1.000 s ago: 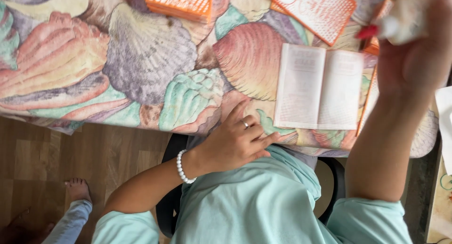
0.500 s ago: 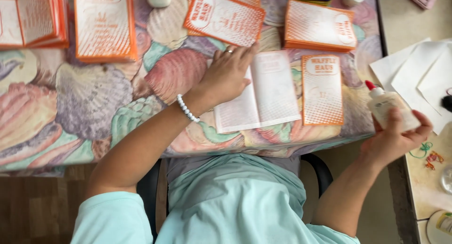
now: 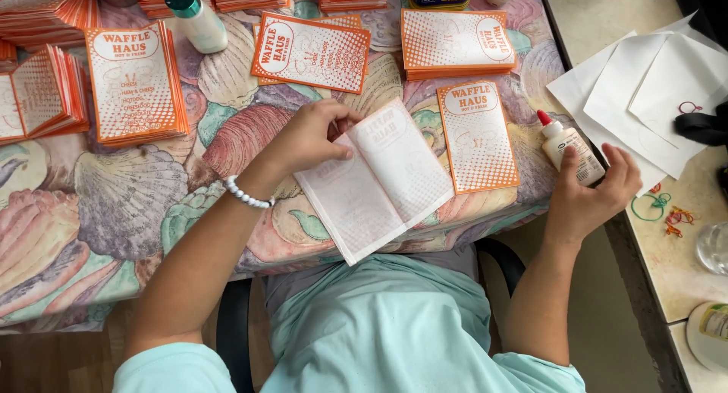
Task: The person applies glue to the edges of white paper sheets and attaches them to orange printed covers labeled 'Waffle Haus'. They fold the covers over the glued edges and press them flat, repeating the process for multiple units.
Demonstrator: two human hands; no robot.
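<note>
Shell-print cloth over the tabletop, left hand fingers pressed flat on an open leaflet at the near edge, right hand clasping a glue bottle (red tip), orange card stacks around, beige counter beside.

a home craft table, seen from above by someone seated at it.

a cloth printed with large pastel seashells covers the table and hangs over its near edge, a household touch rather than a shop fitting. stacks of orange and white printed leaflets run along the far edge and left side, with more toward the far right corner. a small white glue bottle with a red tip lies at the cloth's right edge. just beside it stands a cream countertop holding loose white paper sheets and rubber bands. wooden floorboards show below the near left corner.
</note>
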